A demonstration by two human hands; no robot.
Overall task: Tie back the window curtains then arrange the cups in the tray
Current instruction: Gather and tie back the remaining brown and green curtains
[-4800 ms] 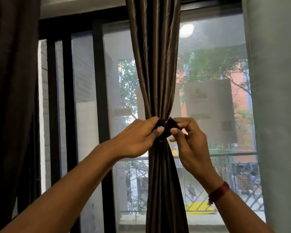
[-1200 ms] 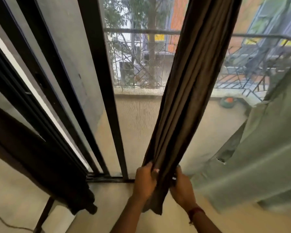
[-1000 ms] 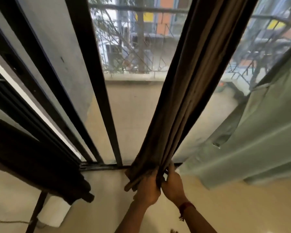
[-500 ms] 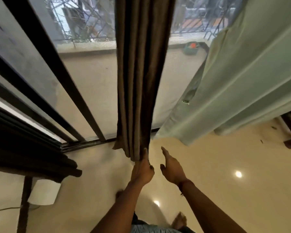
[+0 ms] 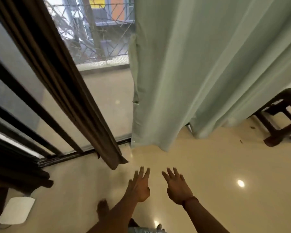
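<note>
Hanging just beyond left grip (image 5: pixel 139 188), right grip (image 5: pixel 177 189): brown curtain (image 5: pixel 66 84).

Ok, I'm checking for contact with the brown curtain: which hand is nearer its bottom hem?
Left. The left hand hovers open just below and right of the hem of the brown curtain, not touching it. The right hand is farther right, also open.

Bare forearms (image 5: pixel 118 214); a reddish band (image 5: pixel 191 200), perhaps thread, behind the right grip (image 5: pixel 176 187).
</note>
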